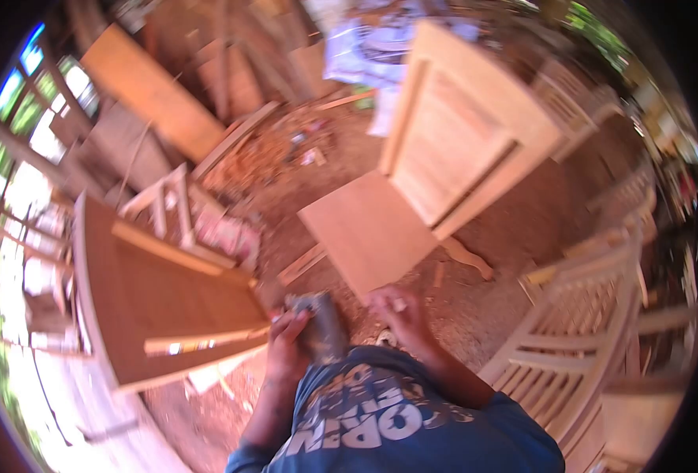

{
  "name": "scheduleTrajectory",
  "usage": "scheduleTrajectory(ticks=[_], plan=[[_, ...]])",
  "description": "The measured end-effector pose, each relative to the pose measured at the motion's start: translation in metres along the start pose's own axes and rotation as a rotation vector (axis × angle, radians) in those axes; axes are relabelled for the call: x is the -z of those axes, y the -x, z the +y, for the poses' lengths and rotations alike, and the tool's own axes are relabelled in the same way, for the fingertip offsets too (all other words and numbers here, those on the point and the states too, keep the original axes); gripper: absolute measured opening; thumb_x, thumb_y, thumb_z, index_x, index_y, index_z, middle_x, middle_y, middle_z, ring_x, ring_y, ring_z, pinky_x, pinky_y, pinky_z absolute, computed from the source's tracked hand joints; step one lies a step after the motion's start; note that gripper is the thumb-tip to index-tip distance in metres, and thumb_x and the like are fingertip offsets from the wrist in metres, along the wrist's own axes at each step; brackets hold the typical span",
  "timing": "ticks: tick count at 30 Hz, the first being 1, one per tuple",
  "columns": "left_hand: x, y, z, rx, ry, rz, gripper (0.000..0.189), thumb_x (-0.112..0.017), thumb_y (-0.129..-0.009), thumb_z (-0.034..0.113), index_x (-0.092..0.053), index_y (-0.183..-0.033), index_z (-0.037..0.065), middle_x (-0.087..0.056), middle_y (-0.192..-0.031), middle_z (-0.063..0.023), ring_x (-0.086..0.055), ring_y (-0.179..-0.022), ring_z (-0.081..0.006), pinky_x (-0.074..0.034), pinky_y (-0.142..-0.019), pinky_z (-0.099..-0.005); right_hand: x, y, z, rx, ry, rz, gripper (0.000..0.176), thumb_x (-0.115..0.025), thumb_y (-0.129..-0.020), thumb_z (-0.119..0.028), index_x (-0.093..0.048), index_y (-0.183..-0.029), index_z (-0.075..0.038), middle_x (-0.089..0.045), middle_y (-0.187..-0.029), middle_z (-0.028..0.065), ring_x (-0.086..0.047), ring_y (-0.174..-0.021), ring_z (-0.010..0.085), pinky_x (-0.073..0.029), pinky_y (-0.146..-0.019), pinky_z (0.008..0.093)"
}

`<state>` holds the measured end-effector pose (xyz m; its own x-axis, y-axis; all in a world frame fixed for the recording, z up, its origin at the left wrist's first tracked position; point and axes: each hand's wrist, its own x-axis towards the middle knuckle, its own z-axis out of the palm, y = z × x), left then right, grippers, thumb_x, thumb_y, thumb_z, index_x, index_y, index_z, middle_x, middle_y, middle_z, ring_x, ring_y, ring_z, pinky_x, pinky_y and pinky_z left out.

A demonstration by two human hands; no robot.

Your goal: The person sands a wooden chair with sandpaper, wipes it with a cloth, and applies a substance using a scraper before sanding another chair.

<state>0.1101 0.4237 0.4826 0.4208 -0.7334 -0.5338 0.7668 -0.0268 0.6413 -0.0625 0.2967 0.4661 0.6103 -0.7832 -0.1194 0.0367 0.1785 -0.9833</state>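
Close to the front of my dark blue shirt, my left hand (287, 335) is wrapped round the edge of a dark grey tool (322, 327), whose details are blurred. My right hand (399, 309) has its fingers curled at the near corner of a flat wooden panel (373, 232); whether it grips the panel or something small is unclear. Behind that panel a wooden chair back (451, 130) with a framed centre stands tilted. To the left of my left hand is a brown wooden piece (179, 292) with a lighter slat.
Slatted wooden chair parts (558, 347) stand at the right. Boards (156, 94) lean at the upper left, near wood shavings (258, 162) on the dirt floor. A white printed sack (365, 51) lies at the top. A small wooden frame (171, 209) is at the left.
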Motion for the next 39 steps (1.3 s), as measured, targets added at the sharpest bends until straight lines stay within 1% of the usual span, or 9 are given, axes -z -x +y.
scheduleTrajectory(ticks=[9,13,16,19,23,25,29,32,39], plan=[[-0.039,-0.007,-0.022,0.198,-0.110,-0.256,0.034,-0.062,-0.084,0.025,-0.057,-0.112,0.007,-0.063,-0.105,-0.0053,-0.058,-0.099,-0.0221,-0.045,-0.090,-0.0422,0.042,0.046,0.005,0.061,0.093,0.027,0.046,-0.049,-0.096,-0.039,-0.057,-0.072,-0.001,-0.054,-0.060,0.0007,-0.051,-0.056,0.0083,-0.040,-0.053,0.0262],[-0.069,-0.004,-0.042,0.324,-0.147,-0.384,0.041,-0.063,-0.083,0.029,-0.055,-0.117,0.007,-0.062,-0.107,-0.0068,-0.058,-0.100,-0.0239,-0.046,-0.088,-0.0428,0.073,0.091,0.019,0.088,0.103,0.375,0.049,-0.045,-0.096,-0.042,-0.057,-0.069,-0.003,-0.053,-0.057,-0.0002,-0.046,-0.049,0.0082,-0.038,-0.048,0.0256],[-0.071,-0.001,-0.053,0.440,-0.208,-0.502,0.039,-0.060,-0.085,0.026,-0.054,-0.118,0.005,-0.062,-0.109,-0.0083,-0.058,-0.101,-0.0237,-0.047,-0.087,-0.0416,0.089,0.132,0.062,-0.162,-0.102,0.602,0.049,-0.045,-0.096,-0.042,-0.060,-0.073,-0.003,-0.055,-0.060,0.0008,-0.049,-0.053,0.0084,-0.040,-0.051,0.0252],[-0.065,-0.005,-0.064,0.577,-0.355,-0.601,0.038,-0.057,-0.089,0.024,-0.053,-0.121,0.005,-0.062,-0.107,-0.0074,-0.059,-0.096,-0.0212,-0.047,-0.086,-0.0377,0.077,0.181,0.070,-0.067,-0.136,0.917,0.048,-0.046,-0.096,-0.041,-0.063,-0.081,0.001,-0.056,-0.063,0.0004,-0.051,-0.059,0.0092,-0.043,-0.058,0.0250],[-0.046,-0.047,-0.087,0.707,-0.542,-0.714,0.036,-0.052,-0.092,0.024,-0.053,-0.122,0.004,-0.065,-0.099,-0.0075,-0.063,-0.082,-0.0198,-0.052,-0.076,-0.0337,0.008,0.240,0.073,0.033,-0.095,1.297,0.049,-0.046,-0.095,-0.043,-0.063,-0.083,0.000,-0.058,-0.065,0.0035,-0.054,-0.062,0.0102,-0.046,-0.060,0.0267],[-0.045,-0.050,-0.088,0.835,-0.634,-0.827,0.033,-0.051,-0.093,0.024,-0.055,-0.119,0.005,-0.066,-0.099,-0.0083,-0.065,-0.084,-0.0194,-0.054,-0.074,-0.0331,-0.049,0.278,0.081,-0.102,-0.049,1.470,0.049,-0.046,-0.095,-0.044,-0.063,-0.084,0.001,-0.060,-0.066,0.0052,-0.056,-0.064,0.0113,-0.046,-0.061,0.0284],[-0.060,-0.006,-0.098,1.053,-0.833,-0.938,0.029,-0.050,-0.093,0.027,-0.058,-0.112,0.006,-0.067,-0.099,-0.0107,-0.067,-0.083,-0.0210,-0.056,-0.070,-0.0358,-0.160,0.343,0.137,-0.615,0.140,1.679,0.039,-0.056,-0.091,-0.038,-0.065,-0.090,0.000,-0.066,-0.080,0.0191,-0.066,-0.075,0.0322,-0.051,-0.070,0.0415],[-0.042,0.000,-0.129,1.051,-0.929,-1.119,0.027,-0.050,-0.093,0.028,-0.058,-0.110,0.008,-0.068,-0.091,-0.0109,-0.067,-0.071,-0.0232,-0.058,-0.057,-0.0392,-0.228,0.388,0.188,-0.635,0.115,1.957,0.042,-0.056,-0.089,-0.043,-0.066,-0.089,-0.002,-0.067,-0.083,0.0203,-0.065,-0.078,0.0352,-0.050,-0.072,0.0439],[-0.010,0.093,-0.144,1.172,-1.100,-1.283,0.025,-0.051,-0.093,0.028,-0.059,-0.106,0.008,-0.066,-0.081,-0.0095,-0.064,-0.062,-0.0196,-0.054,-0.049,-0.0340,-0.398,0.467,0.342,-1.082,-0.660,2.251,0.046,-0.058,-0.084,-0.045,-0.067,-0.091,0.000,-0.065,-0.095,0.0247,-0.062,-0.094,0.0388,-0.049,-0.083,0.0440]])
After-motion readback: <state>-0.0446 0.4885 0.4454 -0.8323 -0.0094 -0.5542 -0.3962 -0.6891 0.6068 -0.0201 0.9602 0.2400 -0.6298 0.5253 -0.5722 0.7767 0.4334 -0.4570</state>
